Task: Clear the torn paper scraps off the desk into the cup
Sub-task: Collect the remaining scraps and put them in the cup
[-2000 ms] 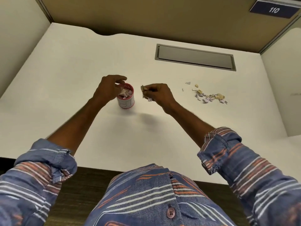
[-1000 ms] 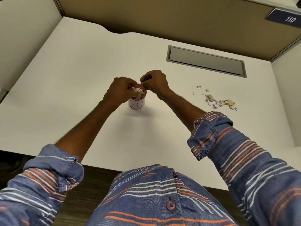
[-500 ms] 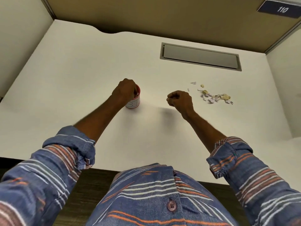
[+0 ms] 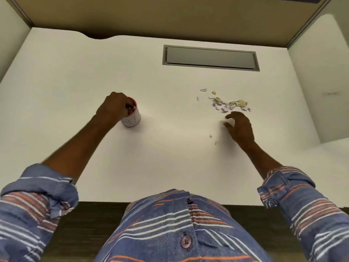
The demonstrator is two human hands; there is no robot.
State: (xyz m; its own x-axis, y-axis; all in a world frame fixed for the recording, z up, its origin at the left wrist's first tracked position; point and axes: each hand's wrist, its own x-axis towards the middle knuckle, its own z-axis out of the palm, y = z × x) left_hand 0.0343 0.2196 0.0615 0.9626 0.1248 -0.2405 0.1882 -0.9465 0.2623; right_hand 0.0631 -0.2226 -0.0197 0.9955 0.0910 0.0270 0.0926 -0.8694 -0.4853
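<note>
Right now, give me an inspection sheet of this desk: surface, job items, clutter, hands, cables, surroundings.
Surface: white desk, mostly bare, with a grey hatch set in near the back.
Job items: cup upright at centre left, red rim, a marking on its side; scraps scattered to its right; two small bits nearer the person.
Clutter: nothing seen.
Hands: left hand on the cup with fingers over the rim; right hand open, fingers spread just short of the scraps, holding nothing visible.
Cables: nothing seen.
Surroundings: tan partition behind, pale walls at both sides, dark floor below the desk edge.
</note>
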